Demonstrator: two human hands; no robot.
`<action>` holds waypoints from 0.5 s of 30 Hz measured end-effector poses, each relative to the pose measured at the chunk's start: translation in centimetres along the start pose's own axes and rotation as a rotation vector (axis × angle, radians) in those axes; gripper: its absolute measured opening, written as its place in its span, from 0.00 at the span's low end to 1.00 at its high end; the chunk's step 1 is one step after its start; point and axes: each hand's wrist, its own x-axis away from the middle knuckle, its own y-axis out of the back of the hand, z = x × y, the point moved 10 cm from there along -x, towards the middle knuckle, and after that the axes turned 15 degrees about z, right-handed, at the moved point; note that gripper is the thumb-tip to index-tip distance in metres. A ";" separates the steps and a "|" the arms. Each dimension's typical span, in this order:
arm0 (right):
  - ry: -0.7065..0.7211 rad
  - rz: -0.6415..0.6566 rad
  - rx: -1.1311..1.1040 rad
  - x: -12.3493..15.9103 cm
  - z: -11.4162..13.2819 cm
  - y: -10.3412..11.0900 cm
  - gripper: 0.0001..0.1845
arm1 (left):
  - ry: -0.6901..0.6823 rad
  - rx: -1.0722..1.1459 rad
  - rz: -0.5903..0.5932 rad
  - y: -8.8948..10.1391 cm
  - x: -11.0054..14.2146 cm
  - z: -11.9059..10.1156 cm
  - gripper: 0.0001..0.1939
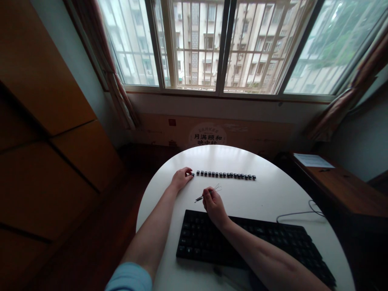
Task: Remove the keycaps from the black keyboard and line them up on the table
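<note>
A row of several black keycaps (224, 175) stretches across the far part of the white round table (260, 198). At the row's left end my left hand (181, 178) has its thumb and fingers closed on a single keycap (192, 174). My right hand (214, 205) is wrapped around a wire keycap puller (199, 199), whose thin wire loops stick out past the fingers toward the upper right. Below that hand lies a black keyboard (194, 236), slightly slanted and partly hidden by my right forearm.
A dark cable (291, 214) curls off the keyboard to the table's right edge. To the right stands a brown desk (354, 186) with a sheet of paper (313, 160) on it. Wooden cabinets (75, 161) are at the left, and a barred window is beyond the table.
</note>
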 end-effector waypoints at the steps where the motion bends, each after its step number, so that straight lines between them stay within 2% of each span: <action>1: 0.000 0.000 0.005 0.0 0.1 0.0 0.24 | 0.005 0.005 0.001 0.0 0.1 -0.1 0.12; 5: -0.014 0.009 0.026 0.6 0.3 0.2 0.24 | 0.075 0.023 -0.022 0.3 0.7 -0.2 0.16; 8: -0.021 0.095 0.112 1.2 0.9 -0.6 0.23 | 0.199 0.020 -0.087 1.4 2.3 0.2 0.16; 11: -0.028 0.251 0.257 1.8 1.5 -2.3 0.21 | 0.267 0.020 -0.075 1.8 5.6 -0.5 0.13; 15: -0.040 0.345 0.426 2.1 1.8 -3.5 0.18 | 0.201 0.071 0.067 0.3 12.0 -3.2 0.09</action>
